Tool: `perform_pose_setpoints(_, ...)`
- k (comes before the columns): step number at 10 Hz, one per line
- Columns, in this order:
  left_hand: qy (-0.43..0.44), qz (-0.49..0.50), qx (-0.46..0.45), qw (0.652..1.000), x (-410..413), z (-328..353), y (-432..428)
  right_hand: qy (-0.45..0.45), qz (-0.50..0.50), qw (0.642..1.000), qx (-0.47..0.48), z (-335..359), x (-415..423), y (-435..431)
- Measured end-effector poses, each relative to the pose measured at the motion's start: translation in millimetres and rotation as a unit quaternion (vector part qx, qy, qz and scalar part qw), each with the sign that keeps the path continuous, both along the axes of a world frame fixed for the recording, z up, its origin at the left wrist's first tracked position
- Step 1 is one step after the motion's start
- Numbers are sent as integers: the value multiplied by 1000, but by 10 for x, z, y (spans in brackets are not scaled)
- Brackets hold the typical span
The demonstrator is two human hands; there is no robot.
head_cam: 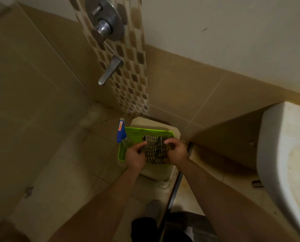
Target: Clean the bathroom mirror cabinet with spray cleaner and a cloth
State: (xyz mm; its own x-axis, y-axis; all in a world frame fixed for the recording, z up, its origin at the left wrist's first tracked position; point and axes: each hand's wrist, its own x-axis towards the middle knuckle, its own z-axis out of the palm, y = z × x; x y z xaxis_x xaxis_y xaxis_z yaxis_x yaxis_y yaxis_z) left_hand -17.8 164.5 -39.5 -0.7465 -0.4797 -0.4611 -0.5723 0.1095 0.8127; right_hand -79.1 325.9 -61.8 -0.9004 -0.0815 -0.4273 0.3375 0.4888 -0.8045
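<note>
A dark checked cloth (154, 149) lies bunched over a bright green tray (137, 134) that sits on a pale stool low on the floor. My left hand (135, 155) grips the cloth's left edge, and my right hand (176, 151) grips its right edge, fingers curled into the fabric. A blue spray bottle (121, 131) stands at the tray's left edge, just beyond my left hand. The mirror cabinet is out of view.
A white washbasin (283, 154) juts out at the right. A metal shower mixer (104, 20) and a lever tap (110, 69) stick out of the tiled wall above the tray. Beige floor tiles spread to the left; my foot (152, 209) is below.
</note>
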Motion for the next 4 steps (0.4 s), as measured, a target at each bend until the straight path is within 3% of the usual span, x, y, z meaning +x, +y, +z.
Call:
perform_pose_setpoints(2, -23, -39, -11, 999, -90, -328, -16, -90, 26, 995, -35, -398, -256, -4)
perform_pose_setpoints(4, -42, -196, -111, 973, 5, -209, 144, -61, 98, 989, 95, -212, -93, 129)
